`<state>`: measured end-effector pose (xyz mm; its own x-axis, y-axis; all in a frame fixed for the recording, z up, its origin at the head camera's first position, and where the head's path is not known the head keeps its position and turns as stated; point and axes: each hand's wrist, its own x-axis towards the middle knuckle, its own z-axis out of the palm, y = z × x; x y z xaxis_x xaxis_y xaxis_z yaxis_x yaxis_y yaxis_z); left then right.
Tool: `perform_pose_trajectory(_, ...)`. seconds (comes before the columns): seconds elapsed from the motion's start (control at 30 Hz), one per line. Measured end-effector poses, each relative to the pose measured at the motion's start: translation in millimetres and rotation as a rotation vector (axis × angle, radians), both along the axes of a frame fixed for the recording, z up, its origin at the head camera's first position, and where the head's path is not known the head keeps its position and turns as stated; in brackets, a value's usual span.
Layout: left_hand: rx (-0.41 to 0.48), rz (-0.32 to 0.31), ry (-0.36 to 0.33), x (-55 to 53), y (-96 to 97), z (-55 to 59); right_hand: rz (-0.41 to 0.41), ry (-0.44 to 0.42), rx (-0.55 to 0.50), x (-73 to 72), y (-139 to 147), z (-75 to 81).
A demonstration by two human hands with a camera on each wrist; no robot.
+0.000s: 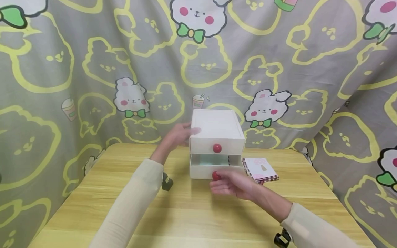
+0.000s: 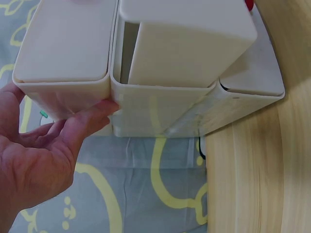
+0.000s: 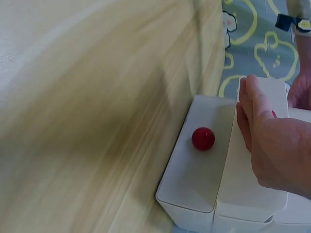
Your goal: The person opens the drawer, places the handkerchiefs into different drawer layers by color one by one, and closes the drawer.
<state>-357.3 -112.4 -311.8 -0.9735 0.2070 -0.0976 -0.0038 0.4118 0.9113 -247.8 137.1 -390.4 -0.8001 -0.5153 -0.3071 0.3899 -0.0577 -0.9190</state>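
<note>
A white drawer unit (image 1: 214, 124) with red ball knobs stands on the table. Its lower drawer in the head view (image 1: 198, 171) is pulled partly out, with something pale teal inside. My right hand (image 1: 234, 184) pinches that drawer's red knob (image 1: 215, 176), fingers below it; in the right wrist view the hand (image 3: 279, 145) hides most of the knob. My left hand (image 1: 178, 134) rests on the unit's upper left edge. In the left wrist view the left hand (image 2: 43, 155) touches the side and top of the uppermost tier (image 2: 63, 43).
A folded cloth with a checked border (image 1: 262, 168) lies right of the unit. Beneath the pulled drawer, a bottom drawer (image 3: 194, 167) with a red knob (image 3: 203, 139) is pushed in. A patterned curtain (image 1: 161, 69) hangs behind the wooden table (image 1: 186, 220).
</note>
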Motion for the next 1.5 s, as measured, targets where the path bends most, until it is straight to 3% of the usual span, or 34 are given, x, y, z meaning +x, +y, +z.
perform_pose_trajectory(0.67, -0.012, 0.004, -0.002, 2.8, -1.2, 2.1, -0.082, 0.012, -0.004, -46.4, -9.1, -8.2)
perform_pose_trajectory(1.5, -0.020, 0.008, -0.007, 3.1, 1.1, 2.1, -0.101, 0.027, 0.006, -51.4, -4.3, -9.3)
